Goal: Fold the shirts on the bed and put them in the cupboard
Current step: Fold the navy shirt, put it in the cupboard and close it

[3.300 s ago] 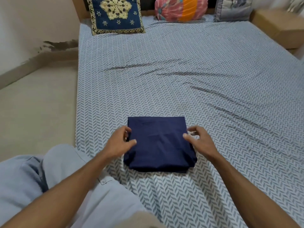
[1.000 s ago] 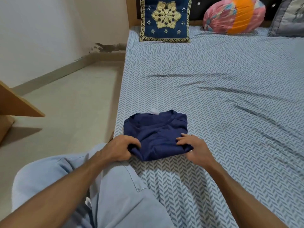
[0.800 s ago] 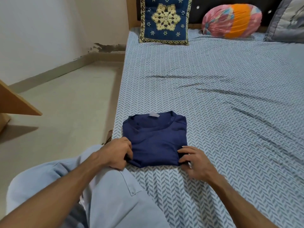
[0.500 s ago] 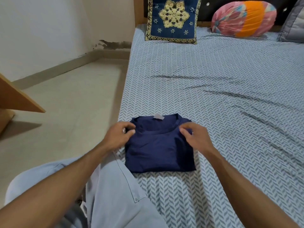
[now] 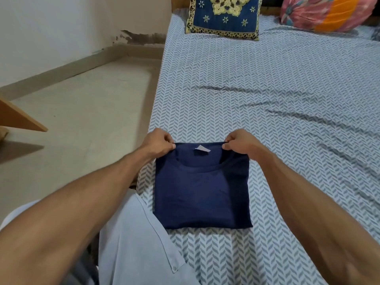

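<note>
Shirt: the navy shirt (image 5: 202, 188) lies folded into a neat square near the left edge of the bed (image 5: 287, 99), neckline and white label facing up.
Left hand: the left hand (image 5: 158, 143) pinches the far left corner of the shirt between thumb and fingers.
Right hand: the right hand (image 5: 240, 142) pinches the far right corner the same way.
Change: half a second ago both hands rested on the shoulders; now they have slid to the far corners and tug the top edge taut. A few seconds back the plain side faced up.
Meaning: folding looks finished, only squaring remains; carrying it to the cupboard is likely next.
Surroundings: a blue patterned cushion (image 5: 223, 15) and a pink-orange bolster (image 5: 324, 13) sit at the headboard, well apart.
</note>
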A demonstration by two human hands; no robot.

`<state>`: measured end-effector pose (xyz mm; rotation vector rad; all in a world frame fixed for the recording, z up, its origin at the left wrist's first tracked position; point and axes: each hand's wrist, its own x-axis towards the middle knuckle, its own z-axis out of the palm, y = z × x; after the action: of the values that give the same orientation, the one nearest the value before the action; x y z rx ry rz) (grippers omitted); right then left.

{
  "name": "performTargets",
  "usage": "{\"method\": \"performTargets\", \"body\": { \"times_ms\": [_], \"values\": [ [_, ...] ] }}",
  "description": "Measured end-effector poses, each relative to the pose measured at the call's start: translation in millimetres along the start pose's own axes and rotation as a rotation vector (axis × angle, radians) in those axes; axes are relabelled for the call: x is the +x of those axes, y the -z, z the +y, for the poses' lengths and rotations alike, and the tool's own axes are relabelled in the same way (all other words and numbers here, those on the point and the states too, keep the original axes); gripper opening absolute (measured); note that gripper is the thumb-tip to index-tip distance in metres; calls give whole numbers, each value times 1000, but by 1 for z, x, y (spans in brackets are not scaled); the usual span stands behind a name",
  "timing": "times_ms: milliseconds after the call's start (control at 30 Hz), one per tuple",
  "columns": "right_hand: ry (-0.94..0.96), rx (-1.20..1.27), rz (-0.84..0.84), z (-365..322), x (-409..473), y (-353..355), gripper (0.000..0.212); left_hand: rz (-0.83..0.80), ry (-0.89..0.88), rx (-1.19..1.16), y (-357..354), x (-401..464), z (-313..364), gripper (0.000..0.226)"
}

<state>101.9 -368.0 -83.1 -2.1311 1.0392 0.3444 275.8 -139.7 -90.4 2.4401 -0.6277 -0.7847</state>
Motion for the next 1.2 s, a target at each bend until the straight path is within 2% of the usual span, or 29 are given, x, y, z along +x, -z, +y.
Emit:
{"method": "performTargets", "body": {
  "times_ms": [100,167,267,333,500,567,700,767,833,900,967,1033,1133,1200],
  "values": [
    [-14,96,67,14,-3,-7,11,24,-13,-65,-6,4,-2,5],
    [-20,184,76,19,-9,-12,21,4,-19,-109,-9,4,-3,11],
    [-51,383,145,24,-20,-12,49,22,3,-293,-3,-4,-6,50],
    [-95,461,230,36,-29,-12,54,23,27,-337,5,-14,-16,59],
    [-193,619,163,75,-57,-22,32,-108,106,-192,10,-34,-46,24],
    [-196,627,168,82,-64,-25,20,-65,103,-175,3,-37,-47,20],
    [-206,664,272,80,-69,-28,23,87,148,-233,-11,-46,-39,17],
    [-212,722,259,81,-74,-31,27,50,163,-224,-12,-50,-37,35],
    [-208,773,201,84,-90,-36,40,-95,180,-215,-11,-59,-36,64],
    [-215,731,164,88,-114,-47,48,-224,229,-187,-12,-73,-39,91],
    [-245,661,139,92,-139,-59,49,-266,258,-128,-15,-92,-44,106],
    [-245,618,103,96,-161,-70,54,-303,212,-72,-21,-106,-48,122],
    [-235,569,62,98,-175,-77,54,-348,176,-108,-43,-98,-71,133],
    [-233,550,27,99,-177,-77,47,-295,173,-170,-47,-113,-66,123]
  ]
}}
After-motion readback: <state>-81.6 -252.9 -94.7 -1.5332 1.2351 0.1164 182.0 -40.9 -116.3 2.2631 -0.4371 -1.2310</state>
